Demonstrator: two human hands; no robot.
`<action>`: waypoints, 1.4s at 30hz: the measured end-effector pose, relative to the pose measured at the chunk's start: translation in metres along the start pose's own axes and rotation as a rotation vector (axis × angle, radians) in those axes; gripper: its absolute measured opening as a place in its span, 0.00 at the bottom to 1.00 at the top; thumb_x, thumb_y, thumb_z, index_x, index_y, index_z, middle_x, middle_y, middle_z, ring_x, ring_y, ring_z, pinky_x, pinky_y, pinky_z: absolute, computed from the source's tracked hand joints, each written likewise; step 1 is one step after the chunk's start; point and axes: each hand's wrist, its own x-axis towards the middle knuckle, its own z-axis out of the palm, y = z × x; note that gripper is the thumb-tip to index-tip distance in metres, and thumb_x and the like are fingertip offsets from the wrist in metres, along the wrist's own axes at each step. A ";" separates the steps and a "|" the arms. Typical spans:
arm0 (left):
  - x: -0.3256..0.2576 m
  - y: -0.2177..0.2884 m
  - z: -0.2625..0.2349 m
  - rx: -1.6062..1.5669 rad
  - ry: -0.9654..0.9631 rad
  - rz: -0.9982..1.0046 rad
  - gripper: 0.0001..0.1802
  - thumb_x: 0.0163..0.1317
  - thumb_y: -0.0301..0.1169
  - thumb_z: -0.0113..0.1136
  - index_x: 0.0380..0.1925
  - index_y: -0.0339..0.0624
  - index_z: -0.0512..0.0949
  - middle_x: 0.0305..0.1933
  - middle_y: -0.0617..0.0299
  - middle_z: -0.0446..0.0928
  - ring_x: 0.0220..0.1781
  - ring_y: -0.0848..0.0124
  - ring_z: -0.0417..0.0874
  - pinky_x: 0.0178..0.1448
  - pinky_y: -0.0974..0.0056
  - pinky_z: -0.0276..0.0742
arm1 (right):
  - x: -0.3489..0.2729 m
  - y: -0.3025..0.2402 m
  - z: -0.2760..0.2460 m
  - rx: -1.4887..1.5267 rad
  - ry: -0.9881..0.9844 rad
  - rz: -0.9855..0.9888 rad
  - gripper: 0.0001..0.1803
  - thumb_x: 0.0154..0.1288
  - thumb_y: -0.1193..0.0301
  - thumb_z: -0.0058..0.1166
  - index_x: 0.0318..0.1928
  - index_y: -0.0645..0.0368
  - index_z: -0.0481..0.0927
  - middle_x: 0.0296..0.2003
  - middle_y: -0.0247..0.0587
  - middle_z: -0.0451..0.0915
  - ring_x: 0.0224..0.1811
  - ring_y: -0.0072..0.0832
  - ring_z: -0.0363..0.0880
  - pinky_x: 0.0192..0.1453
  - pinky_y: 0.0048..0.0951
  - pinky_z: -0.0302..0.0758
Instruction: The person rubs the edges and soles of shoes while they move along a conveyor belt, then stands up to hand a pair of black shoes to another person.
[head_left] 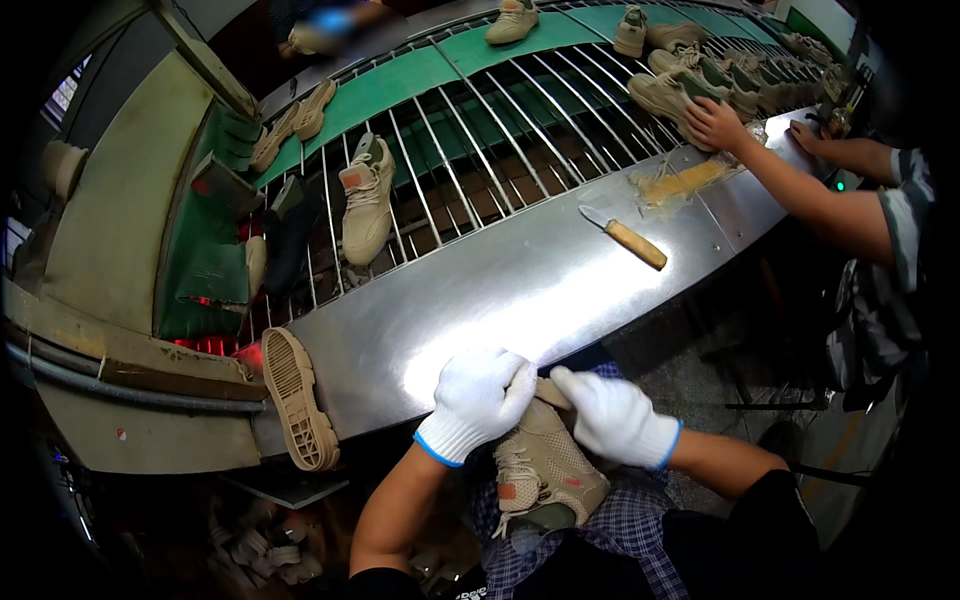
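Note:
A beige knit sneaker (548, 465) with laces and small reddish patches lies in my lap, its toe pointing away from me. My left hand (475, 398), in a white glove with a blue cuff, is closed on the left side of the toe. On the other side my right hand (618, 418), gloved alike, is closed at the toe's edge. A tan strip (552, 393), perhaps the edge of a sole, shows between the two hands. The glove hides the right fingertips in part. A loose tan sole (299, 398) leans on the metal ledge to my left, tread showing.
A knife with a wooden handle (635, 244) lies on the shiny metal ledge (480, 290). Behind it run metal bars over a green belt (400, 90), carrying a beige shoe (367, 200) and loose soles (295, 122). At right, another person's hand (715, 125) touches one of several shoes.

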 end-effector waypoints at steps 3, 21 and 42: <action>-0.004 -0.005 0.003 0.012 0.070 0.024 0.13 0.67 0.36 0.63 0.25 0.43 0.86 0.26 0.54 0.83 0.29 0.54 0.85 0.38 0.52 0.82 | 0.019 0.008 -0.005 0.087 -0.031 -0.018 0.35 0.61 0.73 0.60 0.70 0.66 0.71 0.34 0.48 0.83 0.27 0.47 0.85 0.32 0.43 0.85; -0.007 -0.005 0.013 -0.052 0.207 -0.024 0.12 0.68 0.31 0.63 0.26 0.39 0.86 0.27 0.54 0.84 0.29 0.57 0.86 0.38 0.55 0.81 | -0.007 -0.008 -0.025 0.249 -0.208 -0.164 0.40 0.69 0.66 0.61 0.79 0.58 0.63 0.59 0.63 0.77 0.36 0.47 0.89 0.37 0.40 0.88; -0.035 0.048 0.001 -0.942 0.443 -0.527 0.07 0.76 0.29 0.62 0.43 0.33 0.81 0.41 0.61 0.84 0.43 0.78 0.82 0.52 0.69 0.81 | 0.039 -0.052 -0.059 0.330 -0.218 0.039 0.51 0.70 0.42 0.62 0.79 0.61 0.58 0.54 0.65 0.85 0.47 0.58 0.91 0.53 0.48 0.89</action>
